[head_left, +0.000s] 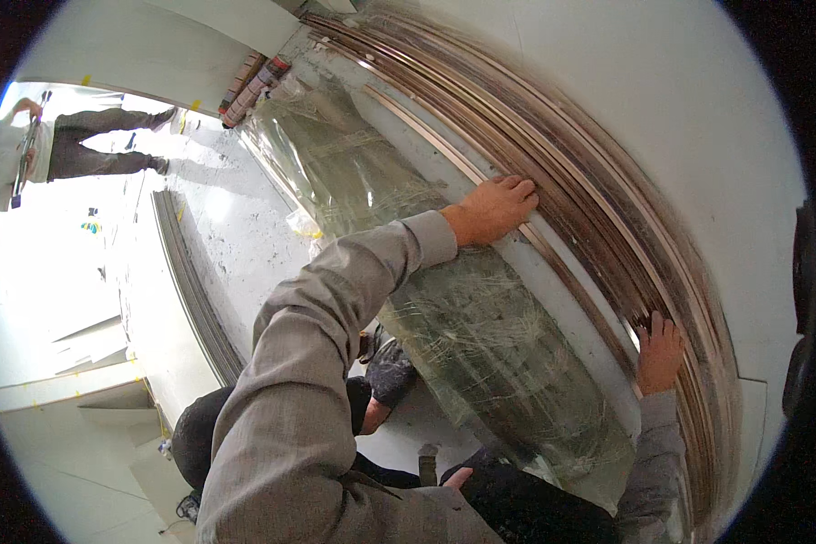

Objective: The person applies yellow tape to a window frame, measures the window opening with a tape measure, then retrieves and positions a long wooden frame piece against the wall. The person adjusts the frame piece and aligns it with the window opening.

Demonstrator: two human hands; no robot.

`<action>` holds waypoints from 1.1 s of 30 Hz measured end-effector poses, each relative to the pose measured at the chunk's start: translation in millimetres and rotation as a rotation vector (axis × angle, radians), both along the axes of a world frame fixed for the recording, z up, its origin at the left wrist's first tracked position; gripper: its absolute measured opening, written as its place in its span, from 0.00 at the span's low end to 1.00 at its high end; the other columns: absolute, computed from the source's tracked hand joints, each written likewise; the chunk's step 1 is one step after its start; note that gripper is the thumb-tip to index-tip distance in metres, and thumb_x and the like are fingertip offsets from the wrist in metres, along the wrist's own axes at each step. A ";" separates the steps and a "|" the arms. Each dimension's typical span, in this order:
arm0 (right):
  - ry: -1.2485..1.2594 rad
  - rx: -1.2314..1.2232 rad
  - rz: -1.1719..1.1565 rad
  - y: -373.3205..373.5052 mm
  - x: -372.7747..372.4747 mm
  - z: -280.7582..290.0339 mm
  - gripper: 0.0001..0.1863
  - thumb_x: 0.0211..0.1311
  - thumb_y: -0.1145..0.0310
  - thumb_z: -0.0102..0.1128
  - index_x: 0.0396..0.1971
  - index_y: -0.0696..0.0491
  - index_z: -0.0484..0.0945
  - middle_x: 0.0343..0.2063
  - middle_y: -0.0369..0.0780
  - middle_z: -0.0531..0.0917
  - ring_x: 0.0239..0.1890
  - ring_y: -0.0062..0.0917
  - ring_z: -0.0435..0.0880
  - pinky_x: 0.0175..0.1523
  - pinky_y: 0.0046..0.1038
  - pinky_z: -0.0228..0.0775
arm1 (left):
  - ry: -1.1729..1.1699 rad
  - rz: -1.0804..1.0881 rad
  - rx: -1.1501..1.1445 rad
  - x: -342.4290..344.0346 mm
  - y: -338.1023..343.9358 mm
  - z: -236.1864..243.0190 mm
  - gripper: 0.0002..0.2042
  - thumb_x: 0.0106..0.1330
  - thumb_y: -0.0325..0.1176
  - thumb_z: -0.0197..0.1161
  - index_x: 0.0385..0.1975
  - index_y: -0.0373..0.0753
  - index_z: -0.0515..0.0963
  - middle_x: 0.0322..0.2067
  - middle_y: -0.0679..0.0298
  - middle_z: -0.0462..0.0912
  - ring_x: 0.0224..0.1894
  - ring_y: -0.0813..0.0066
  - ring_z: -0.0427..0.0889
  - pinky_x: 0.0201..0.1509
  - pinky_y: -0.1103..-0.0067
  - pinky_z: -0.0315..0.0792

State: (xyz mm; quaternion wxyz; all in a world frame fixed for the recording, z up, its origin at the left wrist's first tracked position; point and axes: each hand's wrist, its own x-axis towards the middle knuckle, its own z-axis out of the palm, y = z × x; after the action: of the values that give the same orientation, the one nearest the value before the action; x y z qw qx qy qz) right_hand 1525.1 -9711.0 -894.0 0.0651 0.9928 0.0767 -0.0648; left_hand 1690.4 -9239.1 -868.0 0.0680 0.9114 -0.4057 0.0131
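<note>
Long, thin brown strips (562,186), perhaps trim or profiles, lie bundled along the base of the wall. A single brown strip (576,286) runs apart from them, on the near side. My left hand (494,210) is closed over this single strip, its curled fingertips beside the bundle. Farther along to the right, my right hand (660,355) grips at the bundle's near edge, fingertips bent down among the strips. What lies under both palms is hidden. Beneath my left forearm stretches a long pack (490,335) wrapped in clear, wrinkled plastic.
Rolls (249,91) with red ends stand at the far end of the wrapped pack. A curved-looking stack of grey-edged panels (195,290) is on the left. Beyond it, another person (91,145) holds a long tool. The white wall (698,118) rises behind the strips.
</note>
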 end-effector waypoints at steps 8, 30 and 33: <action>0.259 0.133 0.015 -62.9 14.1 -16.1 0.27 0.82 0.53 0.54 0.67 0.57 0.75 0.61 0.53 0.80 0.62 0.51 0.80 0.66 0.51 0.74 | 0.147 0.028 0.187 -2.0 -9.2 9.7 0.18 0.67 0.32 0.67 0.56 0.38 0.77 0.52 0.51 0.79 0.57 0.51 0.80 0.59 0.60 0.81; 0.232 0.258 -0.028 -30.7 -36.1 -8.3 0.19 0.80 0.64 0.59 0.63 0.58 0.79 0.55 0.53 0.86 0.53 0.47 0.89 0.55 0.46 0.86 | -0.128 -0.240 -0.014 -19.9 12.0 9.1 0.10 0.61 0.33 0.64 0.41 0.41 0.77 0.41 0.59 0.78 0.47 0.59 0.81 0.54 0.64 0.77; 0.146 0.434 -0.020 -35.8 -48.5 6.3 0.20 0.80 0.61 0.59 0.61 0.58 0.81 0.51 0.53 0.88 0.48 0.48 0.89 0.51 0.49 0.85 | -0.158 -0.256 -0.112 -18.6 4.5 6.7 0.11 0.59 0.33 0.64 0.41 0.41 0.77 0.41 0.59 0.78 0.48 0.59 0.81 0.54 0.64 0.77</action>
State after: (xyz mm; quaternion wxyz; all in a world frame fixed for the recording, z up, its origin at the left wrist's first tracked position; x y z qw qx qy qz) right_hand 1476.6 -9746.8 -887.7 -0.1562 0.9769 0.0837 -0.1191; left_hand 1671.8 -9234.6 -861.3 0.0875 0.8432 -0.5212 0.0985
